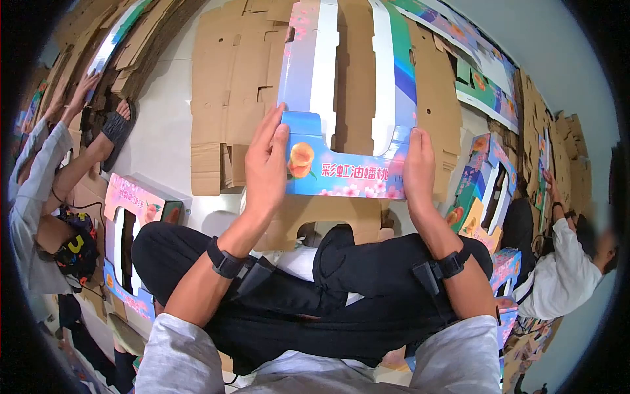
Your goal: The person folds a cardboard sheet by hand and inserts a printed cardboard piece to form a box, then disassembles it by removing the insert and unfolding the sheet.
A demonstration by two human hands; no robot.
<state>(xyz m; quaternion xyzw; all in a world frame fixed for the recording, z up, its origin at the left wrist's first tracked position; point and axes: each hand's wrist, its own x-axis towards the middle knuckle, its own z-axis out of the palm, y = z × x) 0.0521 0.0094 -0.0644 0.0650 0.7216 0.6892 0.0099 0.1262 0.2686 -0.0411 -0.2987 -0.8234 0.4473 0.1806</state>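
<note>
A printed box frame (348, 172), blue and pink with a peach picture and red characters, is held up in front of me above brown cardboard. Its long sides rise away from me around an open middle. My left hand (267, 161) grips its left near corner, thumb and fingers pressed along the edge. On the opposite corner, my right hand (420, 167) is closed around the side. Flat brown cardboard (226, 85) lies beneath and beyond the frame.
Finished-looking boxes stand left (146, 203) and right (482, 190) of my knees. Printed sheets (485, 92) lie on cardboard at the upper right. A person (49, 171) is at the left, another (564, 262) at the right. Tiled floor (161, 111) shows at the left.
</note>
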